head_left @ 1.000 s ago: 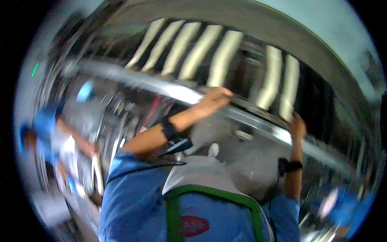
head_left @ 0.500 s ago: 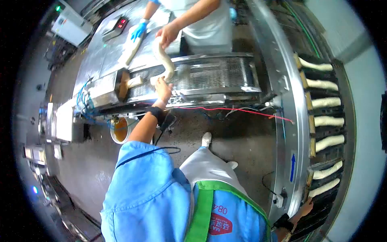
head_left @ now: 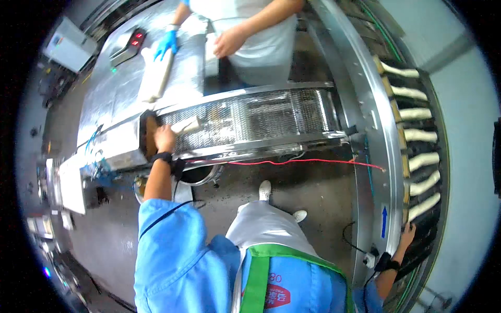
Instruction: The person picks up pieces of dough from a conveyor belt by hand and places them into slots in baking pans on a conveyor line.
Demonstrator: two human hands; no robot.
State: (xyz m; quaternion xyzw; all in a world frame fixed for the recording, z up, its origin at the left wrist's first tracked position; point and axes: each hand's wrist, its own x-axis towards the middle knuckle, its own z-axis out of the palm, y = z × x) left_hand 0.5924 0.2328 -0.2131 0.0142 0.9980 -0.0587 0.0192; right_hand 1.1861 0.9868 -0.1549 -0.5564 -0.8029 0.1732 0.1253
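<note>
My left hand (head_left: 165, 139) is at the outlet of a metal machine (head_left: 122, 143), beside a short piece of pale dough (head_left: 186, 125) on the mesh conveyor (head_left: 255, 116). Its fingers are blurred and partly hidden, so any hold on the dough is unclear. Far to the right, my right hand (head_left: 408, 236) reaches over a metal rail, fingers stretched toward the near end of the lowest dough strip (head_left: 424, 207). More dough strips (head_left: 420, 135) lie in a row beyond it, each in a dark slot.
Across the conveyor, a co-worker's blue-gloved hand (head_left: 167, 44) rests on long dough pieces (head_left: 155, 78) on a steel table (head_left: 112, 86). A scale with red digits (head_left: 128, 47) stands there. The metal rail (head_left: 383, 141) and a red cable (head_left: 302, 161) border the floor space.
My left hand has left the long curved dough and moved left to the machine outlet. That dough is gone from the conveyor; the co-worker's bare hand has drawn back. My right hand appears higher.
</note>
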